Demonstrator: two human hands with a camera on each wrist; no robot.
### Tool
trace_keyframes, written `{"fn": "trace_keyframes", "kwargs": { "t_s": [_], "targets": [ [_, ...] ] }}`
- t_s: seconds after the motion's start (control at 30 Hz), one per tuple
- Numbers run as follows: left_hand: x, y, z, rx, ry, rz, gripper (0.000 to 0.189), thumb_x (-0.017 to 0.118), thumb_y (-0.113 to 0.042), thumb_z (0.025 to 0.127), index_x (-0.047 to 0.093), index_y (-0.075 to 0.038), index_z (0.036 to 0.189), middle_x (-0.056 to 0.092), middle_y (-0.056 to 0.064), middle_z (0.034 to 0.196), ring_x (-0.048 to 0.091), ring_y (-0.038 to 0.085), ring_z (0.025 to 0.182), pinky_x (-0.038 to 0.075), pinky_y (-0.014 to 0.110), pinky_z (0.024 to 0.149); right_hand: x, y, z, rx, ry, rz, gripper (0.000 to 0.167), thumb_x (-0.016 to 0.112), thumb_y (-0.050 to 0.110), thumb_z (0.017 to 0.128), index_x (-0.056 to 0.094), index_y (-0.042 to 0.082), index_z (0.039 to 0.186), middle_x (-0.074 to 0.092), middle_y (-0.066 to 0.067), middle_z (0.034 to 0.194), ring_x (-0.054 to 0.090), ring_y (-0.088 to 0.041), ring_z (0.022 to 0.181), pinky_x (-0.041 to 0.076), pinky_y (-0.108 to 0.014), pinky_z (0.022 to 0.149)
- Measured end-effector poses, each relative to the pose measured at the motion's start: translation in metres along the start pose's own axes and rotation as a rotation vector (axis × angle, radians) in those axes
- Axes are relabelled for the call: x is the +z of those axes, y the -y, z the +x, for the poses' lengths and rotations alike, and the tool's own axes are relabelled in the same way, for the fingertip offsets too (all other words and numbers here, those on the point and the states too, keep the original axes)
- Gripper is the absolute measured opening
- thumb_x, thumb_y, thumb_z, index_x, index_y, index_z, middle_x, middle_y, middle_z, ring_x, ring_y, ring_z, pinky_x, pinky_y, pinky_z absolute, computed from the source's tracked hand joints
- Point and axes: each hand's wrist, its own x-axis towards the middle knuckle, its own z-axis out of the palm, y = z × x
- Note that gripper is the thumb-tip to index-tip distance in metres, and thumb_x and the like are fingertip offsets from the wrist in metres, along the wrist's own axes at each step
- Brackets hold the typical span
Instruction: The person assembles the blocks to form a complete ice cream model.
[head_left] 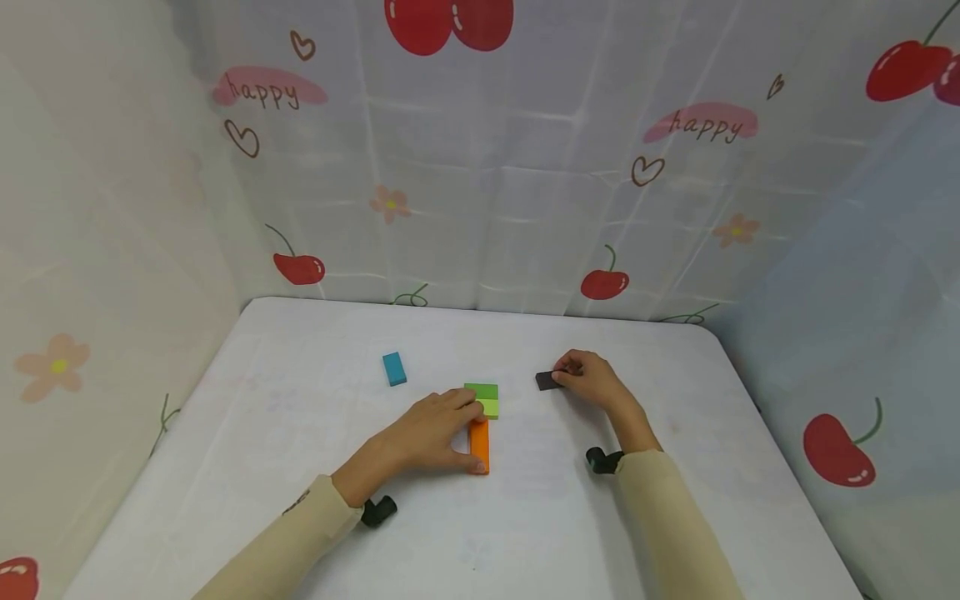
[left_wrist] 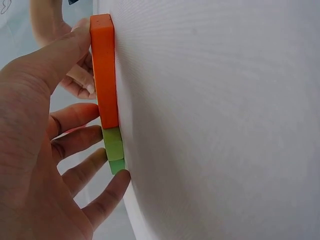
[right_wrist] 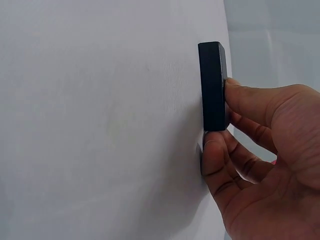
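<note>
Right hand (head_left: 602, 390) pinches the black block (head_left: 547, 381), probably light, stiff and best gripped by its long sides, beyond and right of the orange block (head_left: 480, 450), which, like the green blocks (head_left: 487, 391), the left hand (head_left: 426, 433) touches with spread fingers.

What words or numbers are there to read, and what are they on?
"happy": on the left-hand pink patch of the back sheet.
"happy": on the right-hand pink patch of the same sheet.
Dark mark on the left sleeve: too small to read.
Orange block and black block: no writing shows.
</note>
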Motion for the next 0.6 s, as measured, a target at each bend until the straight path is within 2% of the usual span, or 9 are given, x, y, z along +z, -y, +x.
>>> {"fn": "trace_keyframes", "kwargs": {
  "t_s": [0.6],
  "targets": [
    [-0.002, -0.001, -0.001, -0.002, 0.003, 0.0, 0.064, 0.077, -0.074, 0.086, 0.063, -0.027, 0.128, 0.056, -0.01, 0.132, 0.051, 0.011, 0.135, 0.048, 0.039, 0.108, 0.011, 0.016, 0.028, 0.023, 0.002, 0.033, 0.022, 0.071, 0.025, 0.104, 0.071, 0.007, 0.117, 0.067, -0.013, 0.113, 0.058, -0.026, 0.104, 0.048, -0.037, 0.087]
  ]
}}
